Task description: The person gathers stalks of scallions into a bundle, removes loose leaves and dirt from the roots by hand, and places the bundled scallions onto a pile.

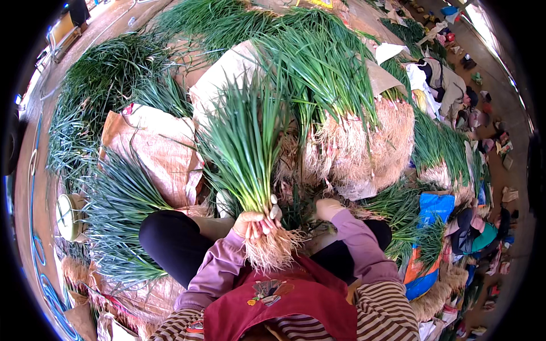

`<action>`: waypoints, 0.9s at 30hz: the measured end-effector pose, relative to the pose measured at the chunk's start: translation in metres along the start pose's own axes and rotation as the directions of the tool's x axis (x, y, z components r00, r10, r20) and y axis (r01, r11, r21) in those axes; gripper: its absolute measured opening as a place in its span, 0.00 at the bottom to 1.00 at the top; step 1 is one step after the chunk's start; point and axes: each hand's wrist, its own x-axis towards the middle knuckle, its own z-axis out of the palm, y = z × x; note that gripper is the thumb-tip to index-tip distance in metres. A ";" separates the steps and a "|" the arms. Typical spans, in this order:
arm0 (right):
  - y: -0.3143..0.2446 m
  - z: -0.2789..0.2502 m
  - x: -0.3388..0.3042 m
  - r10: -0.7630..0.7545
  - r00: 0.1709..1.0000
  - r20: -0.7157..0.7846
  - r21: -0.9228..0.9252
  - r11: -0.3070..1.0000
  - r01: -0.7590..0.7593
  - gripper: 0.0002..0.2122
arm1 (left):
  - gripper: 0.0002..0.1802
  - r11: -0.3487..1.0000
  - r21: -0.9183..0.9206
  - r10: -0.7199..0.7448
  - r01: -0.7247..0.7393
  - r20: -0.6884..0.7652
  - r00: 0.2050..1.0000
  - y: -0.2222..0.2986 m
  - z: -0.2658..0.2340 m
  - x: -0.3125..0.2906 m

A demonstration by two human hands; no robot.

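Observation:
My left hand (254, 222), with white coverings on its fingertips, is wrapped round a bunch of spring onions (244, 153) just above the roots. The green leaves point away from me, and the pale, tangled roots hang over my apron. My right hand (329, 208) is lowered beside my right knee, next to loose spring onions. Its back faces up and its fingers are hidden, so what it touches does not show. Beyond it stands a large stack of spring onions (358, 136) with long, pinkish-white roots turned toward me.
More spring onions (119, 210) lie by my left knee, beside a tan woven sack (151, 150). A lidded pale bucket (70, 217) stands at the far left near a blue hose (38, 250). On the right are a blue and orange bag (435, 213) and other people sitting among onion piles.

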 end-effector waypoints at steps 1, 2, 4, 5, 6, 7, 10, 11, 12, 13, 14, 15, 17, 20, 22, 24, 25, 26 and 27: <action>-0.005 -0.033 -0.012 -0.070 0.907 0.416 0.082 0.996 0.039 0.21 | 0.30 0.993 0.118 -0.001 0.011 -0.077 0.997 0.004 0.003 -0.004; -0.009 -0.060 -0.018 -0.153 0.962 0.226 0.173 0.978 0.115 0.25 | 0.30 0.991 0.132 0.008 0.009 -0.126 0.992 0.007 0.003 -0.006; 0.003 -0.098 -0.010 0.041 0.958 -0.284 0.455 0.885 0.097 0.31 | 0.28 0.992 0.127 0.011 0.014 -0.191 0.982 0.007 -0.014 -0.007; 0.020 -0.115 -0.003 0.207 0.804 -0.558 0.385 0.922 0.030 0.31 | 0.27 0.989 0.142 -0.012 0.041 -0.198 0.980 0.006 -0.010 -0.001; 0.035 -0.132 0.006 0.340 0.550 -0.763 0.362 0.929 -0.071 0.32 | 0.27 0.986 0.161 -0.011 0.050 -0.236 0.972 0.002 -0.022 0.001; 0.043 -0.146 0.020 0.166 0.273 -0.948 0.079 0.950 -0.303 0.30 | 0.26 0.980 0.189 0.000 0.054 -0.275 0.961 0.001 -0.033 -0.001; 0.070 -0.163 0.054 0.437 0.388 -0.812 0.324 0.889 -0.323 0.23 | 0.25 0.984 0.152 -0.052 0.094 -0.260 0.964 0.000 -0.041 0.000; 0.067 -0.173 0.059 0.535 0.436 -0.724 0.495 0.843 -0.212 0.20 | 0.25 0.986 0.141 -0.049 0.088 -0.259 0.965 0.003 -0.039 -0.003; 0.053 -0.193 0.042 0.588 0.564 -0.580 0.746 0.661 0.079 0.18 | 0.25 0.993 0.104 -0.027 0.051 -0.220 0.975 0.007 -0.035 -0.008; 0.051 -0.205 0.027 0.569 0.697 -0.436 0.897 0.335 0.288 0.16 | 0.26 0.995 0.100 0.008 0.008 -0.157 0.988 0.007 -0.014 -0.005; 0.085 -0.205 0.028 0.540 0.649 -0.536 0.773 0.004 0.635 0.12 | 0.25 0.997 0.072 0.004 0.003 -0.104 0.995 0.004 -0.004 0.005; 0.049 -0.224 -0.011 0.488 0.632 -0.602 0.756 0.095 0.647 0.12 | 0.25 0.996 0.071 0.054 -0.047 -0.103 0.993 0.012 -0.001 -0.005; 0.070 -0.237 -0.050 0.507 0.497 -0.704 0.480 -0.175 0.859 0.12 | 0.25 0.994 0.100 0.052 -0.045 -0.069 0.996 0.015 0.008 -0.001; 0.084 -0.221 -0.019 0.578 0.621 -0.530 0.634 -0.216 0.743 0.11 | 0.26 0.994 0.102 0.031 -0.027 -0.036 0.999 0.013 0.006 -0.001; 0.123 -0.177 0.001 0.531 0.632 -0.565 0.698 -0.102 0.709 0.12 | 0.26 0.995 0.100 -0.004 0.010 -0.066 0.998 0.008 -0.001 0.003; 0.119 -0.160 0.000 0.535 0.646 -0.544 0.750 -0.037 0.661 0.13 | 0.26 0.995 0.096 -0.002 0.012 -0.107 0.994 0.006 -0.003 -0.004; 0.121 -0.157 -0.002 0.579 0.632 -0.515 0.768 -0.015 0.640 0.12 | 0.27 0.994 0.110 0.004 0.006 -0.098 0.995 0.008 -0.010 -0.001; 0.118 -0.150 -0.005 0.626 0.616 -0.479 0.789 0.000 0.614 0.12 | 0.27 0.994 0.112 0.007 0.008 -0.132 0.991 0.008 -0.012 -0.004; 0.133 -0.139 -0.002 0.681 0.521 -0.516 0.796 0.156 0.585 0.12 | 0.28 0.994 0.111 -0.006 0.022 -0.140 0.990 0.004 -0.011 0.002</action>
